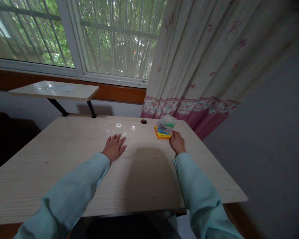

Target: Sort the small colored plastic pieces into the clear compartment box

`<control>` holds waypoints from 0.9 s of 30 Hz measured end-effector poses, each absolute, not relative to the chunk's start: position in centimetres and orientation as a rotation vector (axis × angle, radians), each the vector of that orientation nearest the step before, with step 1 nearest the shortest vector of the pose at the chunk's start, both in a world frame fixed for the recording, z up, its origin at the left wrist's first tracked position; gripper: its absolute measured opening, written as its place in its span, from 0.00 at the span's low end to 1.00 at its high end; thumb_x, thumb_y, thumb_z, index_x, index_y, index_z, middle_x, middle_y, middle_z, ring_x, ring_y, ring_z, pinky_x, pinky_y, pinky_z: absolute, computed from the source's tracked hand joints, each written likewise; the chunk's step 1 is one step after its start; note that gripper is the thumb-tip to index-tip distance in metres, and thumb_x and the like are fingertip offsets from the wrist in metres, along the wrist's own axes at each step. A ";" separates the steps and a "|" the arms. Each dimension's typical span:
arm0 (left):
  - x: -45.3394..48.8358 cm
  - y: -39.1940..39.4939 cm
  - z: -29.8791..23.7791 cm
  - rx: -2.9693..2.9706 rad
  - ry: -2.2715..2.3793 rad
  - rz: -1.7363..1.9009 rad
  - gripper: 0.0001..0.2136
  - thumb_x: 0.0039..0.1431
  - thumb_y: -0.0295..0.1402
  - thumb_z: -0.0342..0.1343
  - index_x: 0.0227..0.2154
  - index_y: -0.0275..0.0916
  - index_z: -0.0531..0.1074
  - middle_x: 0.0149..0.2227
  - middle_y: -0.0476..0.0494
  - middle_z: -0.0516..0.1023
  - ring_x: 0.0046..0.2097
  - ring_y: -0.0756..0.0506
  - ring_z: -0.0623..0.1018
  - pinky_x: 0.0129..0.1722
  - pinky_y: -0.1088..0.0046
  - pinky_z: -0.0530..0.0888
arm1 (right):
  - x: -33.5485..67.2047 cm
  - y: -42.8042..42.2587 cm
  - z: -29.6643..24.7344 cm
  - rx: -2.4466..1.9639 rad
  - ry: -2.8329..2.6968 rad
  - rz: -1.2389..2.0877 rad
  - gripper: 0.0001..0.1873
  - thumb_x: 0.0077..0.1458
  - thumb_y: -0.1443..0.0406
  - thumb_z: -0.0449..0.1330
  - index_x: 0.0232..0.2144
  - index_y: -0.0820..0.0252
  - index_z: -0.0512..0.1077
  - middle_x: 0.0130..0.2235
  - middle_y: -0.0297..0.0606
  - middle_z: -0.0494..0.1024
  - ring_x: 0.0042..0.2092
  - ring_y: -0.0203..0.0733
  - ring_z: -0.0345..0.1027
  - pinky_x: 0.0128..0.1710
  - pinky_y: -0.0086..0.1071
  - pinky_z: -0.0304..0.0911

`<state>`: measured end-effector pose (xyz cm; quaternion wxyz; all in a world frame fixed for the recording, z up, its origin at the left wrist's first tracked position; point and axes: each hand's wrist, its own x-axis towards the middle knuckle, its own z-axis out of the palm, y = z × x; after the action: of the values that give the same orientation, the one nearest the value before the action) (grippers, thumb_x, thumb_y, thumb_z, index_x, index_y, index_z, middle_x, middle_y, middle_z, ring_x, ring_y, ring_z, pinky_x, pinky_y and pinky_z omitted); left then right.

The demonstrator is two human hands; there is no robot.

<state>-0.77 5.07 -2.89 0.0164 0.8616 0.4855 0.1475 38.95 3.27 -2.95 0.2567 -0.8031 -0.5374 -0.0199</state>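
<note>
The left hand [114,146] was laid flat on the desk [52,159], palm down, fingers spread wide, nothing held. A colourful plastic stack [165,126] on an orange base was seen at the desk's 1 o'clock, near the cable hole [144,121]. The right hand [177,142] was set against its 5 o'clock side; whether it was gripped could not be told.
</note>
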 end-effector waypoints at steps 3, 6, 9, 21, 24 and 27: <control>-0.7 5.1 -2.8 2.675 1.517 0.461 0.24 0.65 0.47 0.42 0.60 0.44 0.63 0.65 0.36 0.59 0.66 0.34 0.58 0.63 0.48 0.54 | 37.6 3.4 -2.8 -2.145 -1.578 -0.052 0.26 0.61 0.65 0.41 0.58 0.64 0.63 0.61 0.50 0.65 0.61 0.51 0.57 0.62 0.53 0.46; -0.7 5.1 -2.8 2.680 1.518 0.461 0.24 0.65 0.47 0.43 0.60 0.44 0.63 0.65 0.37 0.58 0.66 0.34 0.57 0.63 0.48 0.54 | 36.1 3.4 -2.7 -2.098 -1.687 -0.069 0.25 0.62 0.65 0.42 0.57 0.66 0.64 0.61 0.50 0.65 0.63 0.49 0.55 0.64 0.50 0.43; -0.7 5.0 -2.8 2.680 1.519 0.456 0.24 0.65 0.47 0.43 0.60 0.45 0.63 0.65 0.37 0.59 0.66 0.34 0.57 0.63 0.48 0.54 | 34.6 3.3 -2.4 -2.031 -1.750 -0.037 0.24 0.60 0.64 0.45 0.56 0.64 0.66 0.59 0.49 0.67 0.61 0.48 0.58 0.64 0.48 0.45; -0.7 5.1 -2.9 2.687 1.521 0.451 0.25 0.65 0.47 0.42 0.60 0.44 0.63 0.65 0.36 0.58 0.66 0.34 0.57 0.63 0.48 0.53 | 31.1 2.0 2.0 -1.481 -1.476 -0.423 0.26 0.62 0.60 0.46 0.61 0.61 0.57 0.61 0.48 0.63 0.62 0.46 0.54 0.61 0.46 0.50; -0.6 5.0 -2.8 2.671 1.528 0.445 0.25 0.65 0.47 0.42 0.60 0.44 0.62 0.65 0.36 0.58 0.66 0.34 0.57 0.63 0.48 0.54 | 30.0 2.4 4.1 -1.595 -1.599 -0.467 0.28 0.64 0.56 0.45 0.63 0.59 0.54 0.63 0.48 0.59 0.65 0.47 0.49 0.63 0.47 0.46; -0.6 5.0 -2.8 2.658 1.523 0.451 0.25 0.65 0.47 0.42 0.60 0.44 0.63 0.65 0.36 0.58 0.66 0.33 0.57 0.63 0.48 0.53 | 29.6 3.6 5.5 -1.721 -1.693 -0.433 0.29 0.63 0.54 0.47 0.63 0.57 0.56 0.63 0.49 0.61 0.64 0.51 0.50 0.62 0.51 0.43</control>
<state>-0.62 5.01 -2.83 0.0226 0.8581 0.4918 0.1457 29.57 3.59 5.49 0.3375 -0.6606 -0.6498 -0.1661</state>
